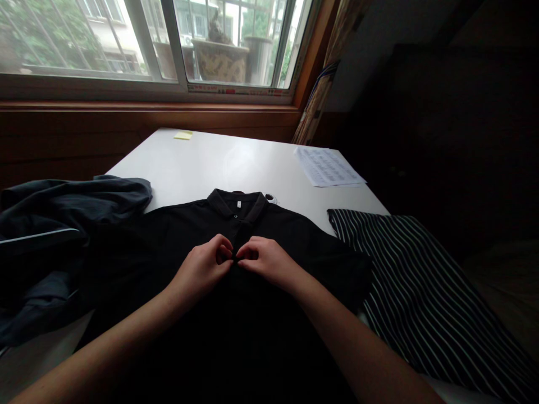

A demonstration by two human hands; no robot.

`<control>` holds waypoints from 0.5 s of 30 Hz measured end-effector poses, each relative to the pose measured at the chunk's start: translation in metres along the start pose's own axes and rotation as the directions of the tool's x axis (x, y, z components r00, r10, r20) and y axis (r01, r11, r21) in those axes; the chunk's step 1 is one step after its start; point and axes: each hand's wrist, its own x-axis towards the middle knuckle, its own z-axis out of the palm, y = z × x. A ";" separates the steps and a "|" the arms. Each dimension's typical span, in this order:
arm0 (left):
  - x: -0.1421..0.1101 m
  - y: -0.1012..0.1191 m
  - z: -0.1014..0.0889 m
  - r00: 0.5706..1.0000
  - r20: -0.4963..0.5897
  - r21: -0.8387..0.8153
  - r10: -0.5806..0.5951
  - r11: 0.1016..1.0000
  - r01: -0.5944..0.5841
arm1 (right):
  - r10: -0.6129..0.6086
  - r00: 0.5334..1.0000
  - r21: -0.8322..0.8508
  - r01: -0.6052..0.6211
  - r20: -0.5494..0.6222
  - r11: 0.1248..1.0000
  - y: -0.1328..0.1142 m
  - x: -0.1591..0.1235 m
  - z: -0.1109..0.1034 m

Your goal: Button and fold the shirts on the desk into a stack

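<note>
A black polo shirt (177, 235) lies flat, front up, on the white table (219, 163), collar towards the window. My left hand (202, 268) and my right hand (265, 261) meet at the shirt's button placket just below the collar. Both hands have their fingers curled and pinched on the placket fabric. The fingertips of the two hands nearly touch each other.
A dark grey garment (63, 224) is heaped at the left. A black-and-white striped garment (421, 292) lies at the right. Printed paper sheets (328, 166) rest at the table's far right, a yellow sticky note (183, 135) at the far edge under the window.
</note>
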 end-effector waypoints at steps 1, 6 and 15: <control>0.000 0.000 0.000 1.000 -0.007 0.006 -0.005 1.000 0.005 | -0.002 1.000 0.000 0.002 0.002 1.000 0.000 0.000 0.000; 0.001 -0.002 0.002 0.999 -0.040 0.022 -0.003 1.000 0.004 | -0.023 1.000 0.000 0.023 0.004 1.000 0.001 0.000 0.000; 0.000 -0.006 0.003 0.999 -0.030 -0.052 0.019 0.998 -0.020 | -0.030 0.999 -0.015 0.030 -0.014 0.999 -0.001 -0.001 0.000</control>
